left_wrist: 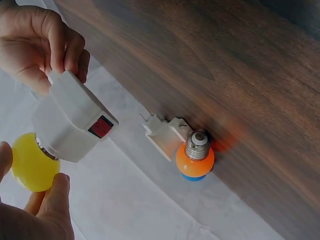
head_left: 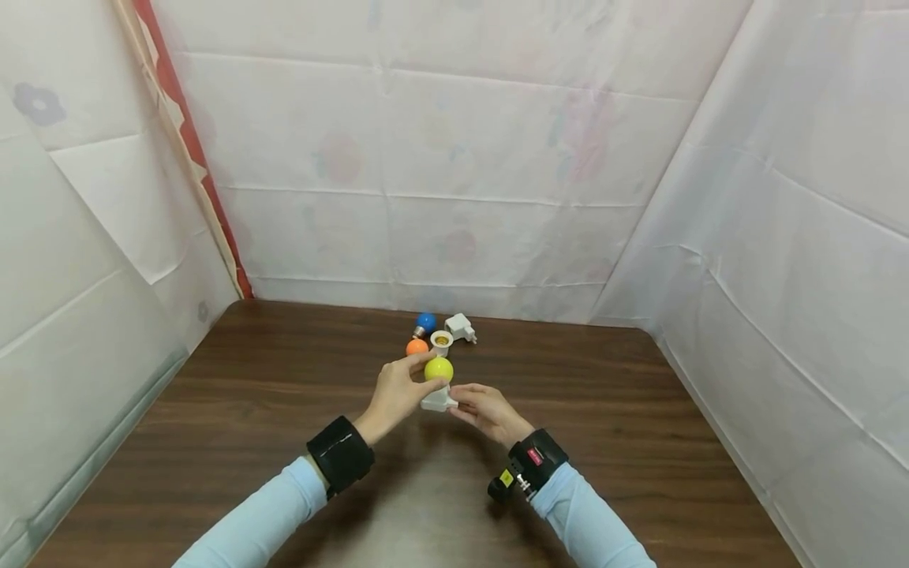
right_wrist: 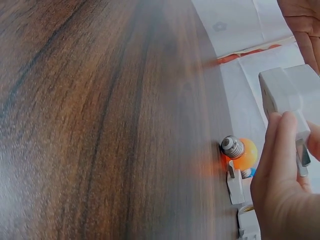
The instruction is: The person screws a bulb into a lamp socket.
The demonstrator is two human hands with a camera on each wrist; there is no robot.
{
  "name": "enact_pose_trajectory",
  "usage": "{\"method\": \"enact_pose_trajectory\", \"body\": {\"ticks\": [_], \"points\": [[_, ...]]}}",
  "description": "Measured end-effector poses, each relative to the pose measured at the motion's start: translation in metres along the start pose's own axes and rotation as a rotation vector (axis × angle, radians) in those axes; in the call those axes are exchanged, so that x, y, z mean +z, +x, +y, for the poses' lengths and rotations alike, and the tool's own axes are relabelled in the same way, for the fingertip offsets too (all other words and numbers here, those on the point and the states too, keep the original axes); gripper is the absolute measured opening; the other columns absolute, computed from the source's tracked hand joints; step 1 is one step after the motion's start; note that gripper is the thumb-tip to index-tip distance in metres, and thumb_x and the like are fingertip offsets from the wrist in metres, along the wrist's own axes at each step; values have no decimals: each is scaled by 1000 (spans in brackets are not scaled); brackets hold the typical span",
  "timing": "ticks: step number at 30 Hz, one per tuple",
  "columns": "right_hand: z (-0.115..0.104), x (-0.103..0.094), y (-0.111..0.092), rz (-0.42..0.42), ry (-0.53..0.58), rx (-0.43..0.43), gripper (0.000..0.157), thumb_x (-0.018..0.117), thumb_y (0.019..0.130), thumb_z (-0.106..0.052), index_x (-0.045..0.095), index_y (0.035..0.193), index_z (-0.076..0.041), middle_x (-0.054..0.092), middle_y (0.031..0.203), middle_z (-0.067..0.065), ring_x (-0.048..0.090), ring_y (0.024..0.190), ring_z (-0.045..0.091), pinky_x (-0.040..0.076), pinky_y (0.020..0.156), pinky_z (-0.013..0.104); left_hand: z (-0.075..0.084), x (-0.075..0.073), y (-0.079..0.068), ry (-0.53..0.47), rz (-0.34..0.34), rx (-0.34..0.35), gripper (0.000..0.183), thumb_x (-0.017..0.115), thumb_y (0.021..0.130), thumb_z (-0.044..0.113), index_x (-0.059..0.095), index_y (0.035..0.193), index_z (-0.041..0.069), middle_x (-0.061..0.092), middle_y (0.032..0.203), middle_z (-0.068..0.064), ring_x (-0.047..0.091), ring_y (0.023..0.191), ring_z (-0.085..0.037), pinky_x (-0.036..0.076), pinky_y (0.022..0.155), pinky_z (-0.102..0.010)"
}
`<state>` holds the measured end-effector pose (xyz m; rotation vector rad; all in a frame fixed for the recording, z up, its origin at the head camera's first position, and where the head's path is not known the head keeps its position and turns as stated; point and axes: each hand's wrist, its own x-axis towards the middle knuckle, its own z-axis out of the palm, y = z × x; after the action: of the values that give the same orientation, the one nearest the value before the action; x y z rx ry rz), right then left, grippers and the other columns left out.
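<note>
A yellow light bulb point(head_left: 439, 370) is pinched between the fingers and thumb of my left hand point(head_left: 401, 388). My right hand point(head_left: 490, 412) grips a white plug-in bulb socket point(head_left: 435, 401) by its plug end; metal plug prongs point(right_wrist: 303, 155) show among the fingers. In the left wrist view, a red switch point(left_wrist: 100, 126) sits on the socket's side. The yellow bulb stands at the socket's mouth, with a strip of its metal base showing between them. How deep the base sits inside is hidden.
Behind the hands, an orange bulb point(head_left: 416, 347) and a blue bulb point(head_left: 426, 322) lie on the brown wooden table point(head_left: 284, 379). Beside them are a second white socket point(head_left: 441, 342) with its mouth up and a third white socket point(head_left: 459, 327) with its prongs showing. White sheeting point(head_left: 440, 158) hangs around the table.
</note>
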<state>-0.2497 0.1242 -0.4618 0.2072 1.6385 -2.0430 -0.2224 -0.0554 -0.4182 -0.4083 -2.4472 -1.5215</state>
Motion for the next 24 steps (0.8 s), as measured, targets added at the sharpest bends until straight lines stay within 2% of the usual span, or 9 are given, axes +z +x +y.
{"method": "enact_pose_trajectory", "body": {"ticks": [5, 12, 19, 24], "points": [[3, 1, 0, -5, -6, 2, 36, 64, 85, -12, 54, 116, 4, 62, 101, 9, 62, 89, 17, 51, 86, 28, -2, -3, -1, -39, -50, -22, 49, 73, 78, 19, 58, 122, 4, 63, 117, -13, 64, 99, -24, 53, 80, -34], [1, 2, -2, -6, -20, 0, 37, 64, 86, -13, 55, 118, 3, 61, 104, 10, 62, 90, 16, 51, 87, 29, -10, -13, 8, -132, -197, -48, 49, 71, 80, 19, 56, 125, 7, 59, 124, -10, 61, 106, -23, 53, 82, -30], [-2, 3, -5, -11, -42, 6, 37, 64, 86, -14, 55, 118, 3, 60, 104, 9, 61, 89, 16, 51, 86, 28, -16, -26, 15, -171, -376, 8, 50, 66, 84, 20, 50, 130, 7, 54, 129, -14, 55, 116, -26, 50, 88, -31], [-1, 2, -7, -24, -51, 1, 35, 62, 87, -13, 55, 118, 3, 60, 105, 10, 62, 90, 16, 52, 85, 28, -17, -30, 18, -187, -465, 22, 50, 62, 87, 14, 46, 133, 2, 51, 131, -18, 52, 118, -29, 49, 90, -33]]}}
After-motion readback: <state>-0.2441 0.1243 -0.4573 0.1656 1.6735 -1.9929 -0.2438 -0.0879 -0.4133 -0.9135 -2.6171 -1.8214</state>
